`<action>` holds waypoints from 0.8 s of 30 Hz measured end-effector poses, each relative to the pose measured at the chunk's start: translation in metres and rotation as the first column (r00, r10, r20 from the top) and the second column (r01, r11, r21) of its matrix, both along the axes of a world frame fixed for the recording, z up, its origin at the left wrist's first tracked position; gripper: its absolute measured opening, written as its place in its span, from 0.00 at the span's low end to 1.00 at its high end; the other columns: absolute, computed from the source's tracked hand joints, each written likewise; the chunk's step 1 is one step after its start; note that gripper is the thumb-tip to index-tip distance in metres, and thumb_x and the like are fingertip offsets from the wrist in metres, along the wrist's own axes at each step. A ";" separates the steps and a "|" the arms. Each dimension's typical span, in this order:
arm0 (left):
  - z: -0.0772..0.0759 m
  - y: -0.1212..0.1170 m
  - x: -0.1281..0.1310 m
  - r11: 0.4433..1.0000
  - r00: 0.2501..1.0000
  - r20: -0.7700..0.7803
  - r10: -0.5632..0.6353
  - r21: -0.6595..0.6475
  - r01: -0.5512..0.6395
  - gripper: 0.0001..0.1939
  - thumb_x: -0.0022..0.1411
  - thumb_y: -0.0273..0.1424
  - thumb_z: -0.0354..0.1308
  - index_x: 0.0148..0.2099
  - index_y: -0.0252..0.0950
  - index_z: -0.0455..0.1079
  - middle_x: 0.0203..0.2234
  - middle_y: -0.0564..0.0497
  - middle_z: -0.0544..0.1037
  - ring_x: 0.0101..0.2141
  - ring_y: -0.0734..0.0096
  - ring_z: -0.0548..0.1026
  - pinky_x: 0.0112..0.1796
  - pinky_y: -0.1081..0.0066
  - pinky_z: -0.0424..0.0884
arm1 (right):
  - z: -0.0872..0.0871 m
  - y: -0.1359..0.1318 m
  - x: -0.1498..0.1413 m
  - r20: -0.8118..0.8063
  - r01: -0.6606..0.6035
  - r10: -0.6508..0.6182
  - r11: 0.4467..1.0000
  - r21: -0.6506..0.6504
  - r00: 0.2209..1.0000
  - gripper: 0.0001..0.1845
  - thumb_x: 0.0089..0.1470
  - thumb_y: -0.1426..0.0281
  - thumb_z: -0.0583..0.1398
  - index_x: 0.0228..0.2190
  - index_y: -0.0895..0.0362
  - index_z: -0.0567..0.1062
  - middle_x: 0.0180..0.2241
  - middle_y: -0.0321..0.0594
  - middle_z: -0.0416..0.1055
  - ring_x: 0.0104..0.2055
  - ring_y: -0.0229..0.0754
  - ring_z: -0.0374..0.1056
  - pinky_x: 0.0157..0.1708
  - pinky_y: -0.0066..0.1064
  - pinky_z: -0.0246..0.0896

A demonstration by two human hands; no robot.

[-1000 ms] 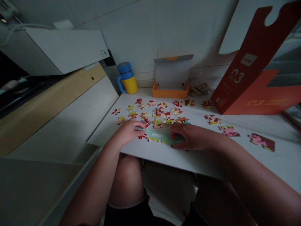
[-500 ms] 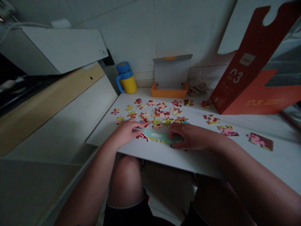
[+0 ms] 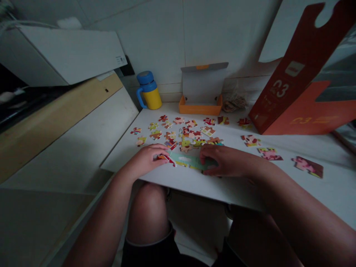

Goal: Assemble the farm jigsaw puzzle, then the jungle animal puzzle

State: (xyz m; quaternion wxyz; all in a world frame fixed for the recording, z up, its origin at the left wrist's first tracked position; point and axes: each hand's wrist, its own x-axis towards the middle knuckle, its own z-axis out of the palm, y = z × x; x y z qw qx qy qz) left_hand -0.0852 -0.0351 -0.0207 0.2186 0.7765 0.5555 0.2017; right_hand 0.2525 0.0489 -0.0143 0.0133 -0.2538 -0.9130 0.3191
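I sit in what looks like a home: a tiled wall (image 3: 155, 40) rises behind the small orange box (image 3: 200, 109), a blue-and-yellow flask (image 3: 152, 99) stands left of that box, and in front of it colourful jigsaw pieces (image 3: 184, 144) lie scattered across my white worktop (image 3: 180, 178).

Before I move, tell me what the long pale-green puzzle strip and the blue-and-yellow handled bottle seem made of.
Pale-green puzzle strip: probably cardboard, from its flat, printed cloud picture; finish unclear in dim light.
Blue-and-yellow handled bottle: likely smooth plastic, from its even colours and loop handle; painted metal possible.
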 end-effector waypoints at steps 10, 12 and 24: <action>0.000 0.001 0.004 0.999 0.998 -0.047 -0.044 0.007 0.044 0.08 0.68 0.34 0.64 0.45 0.45 0.85 0.53 0.48 0.83 0.55 0.59 0.79 0.61 0.60 0.71 | -0.003 0.002 0.000 0.012 -0.004 0.004 1.000 0.008 1.000 0.15 0.56 0.59 0.69 0.42 0.52 0.76 0.48 0.44 0.77 0.47 0.52 0.72 0.48 0.42 0.68; 0.001 0.001 0.004 0.999 0.997 -0.069 -0.034 -0.001 0.034 0.09 0.68 0.35 0.65 0.49 0.45 0.84 0.53 0.48 0.84 0.56 0.58 0.79 0.62 0.59 0.70 | -0.002 0.001 0.000 0.016 -0.006 0.006 1.000 0.012 1.000 0.15 0.56 0.59 0.69 0.42 0.52 0.76 0.48 0.44 0.77 0.48 0.52 0.72 0.49 0.42 0.67; 0.000 -0.010 0.008 0.997 0.989 -0.146 -0.029 0.063 0.039 0.13 0.72 0.32 0.58 0.51 0.46 0.84 0.57 0.47 0.82 0.58 0.57 0.77 0.63 0.56 0.69 | -0.001 0.000 -0.001 0.021 -0.004 0.004 1.000 0.012 1.000 0.15 0.55 0.60 0.68 0.42 0.53 0.76 0.47 0.45 0.77 0.47 0.53 0.72 0.47 0.42 0.67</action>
